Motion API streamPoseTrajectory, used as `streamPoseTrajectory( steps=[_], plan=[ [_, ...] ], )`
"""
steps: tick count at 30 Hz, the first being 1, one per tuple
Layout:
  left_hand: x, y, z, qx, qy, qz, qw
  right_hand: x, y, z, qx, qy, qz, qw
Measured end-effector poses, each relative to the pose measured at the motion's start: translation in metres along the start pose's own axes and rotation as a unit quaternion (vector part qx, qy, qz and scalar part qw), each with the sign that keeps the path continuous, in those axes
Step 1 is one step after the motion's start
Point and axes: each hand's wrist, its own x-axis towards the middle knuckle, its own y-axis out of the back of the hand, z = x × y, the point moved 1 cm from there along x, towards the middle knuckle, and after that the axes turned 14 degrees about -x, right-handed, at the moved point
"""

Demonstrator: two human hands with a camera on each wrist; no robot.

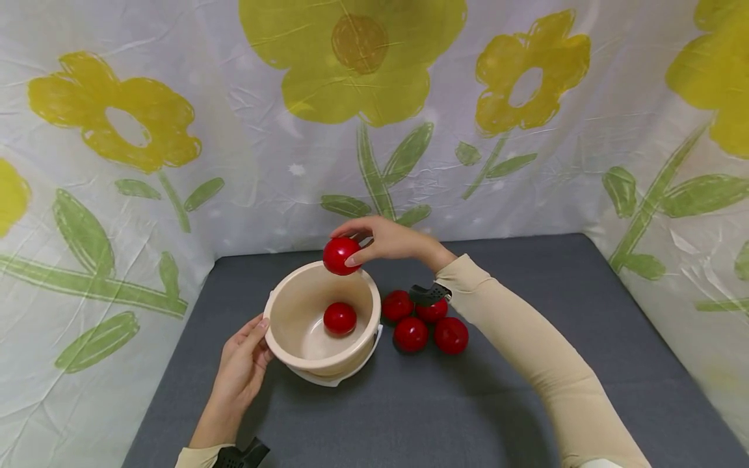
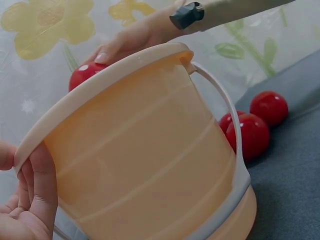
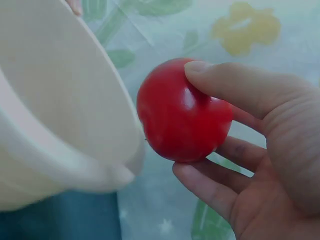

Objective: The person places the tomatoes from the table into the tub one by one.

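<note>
- Flower cloth (image 1: 117,162) hangs behind your gray table (image 1: 526,403) and down both sides.
- Your left hand (image 1: 242,370) curls its fingers around the left rim of the cream bucket (image 1: 292,305), which is tilted. Its white handle (image 2: 227,107) hangs down the side.
- One red ball (image 1: 340,318) lies inside the bucket.
- Your right hand (image 1: 389,239) pinches one more red ball (image 1: 341,255) with thumb and fingers, just above the bucket's far rim.
- Four red balls (image 1: 411,334) sit close together on the table, right of the bucket, under your right wrist.
- That makes six balls and one bucket.
</note>
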Motion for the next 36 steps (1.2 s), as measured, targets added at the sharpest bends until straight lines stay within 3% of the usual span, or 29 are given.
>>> streamPoseTrajectory(
  steps=[18,30,36],
  plan=[
    [0.000,0.001,-0.001,-0.009,0.000,-0.010,0.9999,0.040,-0.036,-0.029,-0.013,0.039,-0.091,0.995],
    [0.001,0.000,0.001,0.005,0.008,0.003,0.9999,0.053,-0.055,-0.029,-0.027,0.025,-0.163,0.986],
    [0.001,0.000,0.000,0.007,0.008,0.006,0.9999,0.053,-0.063,-0.031,-0.021,-0.008,-0.184,0.983]
  ],
)
